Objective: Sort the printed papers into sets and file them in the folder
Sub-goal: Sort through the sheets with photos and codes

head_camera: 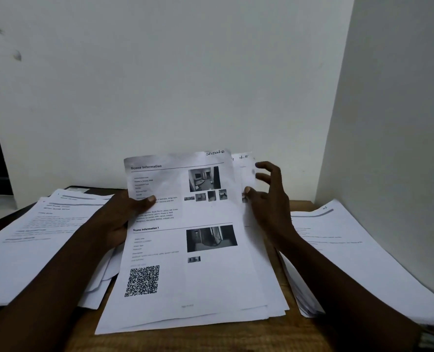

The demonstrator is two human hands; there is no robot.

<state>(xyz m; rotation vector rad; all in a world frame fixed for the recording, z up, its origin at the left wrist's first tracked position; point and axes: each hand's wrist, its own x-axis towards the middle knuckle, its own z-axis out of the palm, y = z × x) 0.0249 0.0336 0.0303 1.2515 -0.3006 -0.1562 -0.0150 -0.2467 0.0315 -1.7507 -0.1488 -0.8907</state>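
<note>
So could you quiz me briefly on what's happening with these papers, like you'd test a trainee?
1. True or false: the QR code sits at the top sheet's lower left.
2. Which hand grips that sheet's left edge, thumb on its front?
3. Fill in: the sheet's top heading reads "Scene ____".
Key: 1 true; 2 the left hand; 3 Information.

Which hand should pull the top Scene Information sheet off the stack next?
Right hand, probably: its thumb sits by the right edge of the white printed top sheet, fingers loose. The left hand pinches the held stack, steadying it.
</note>
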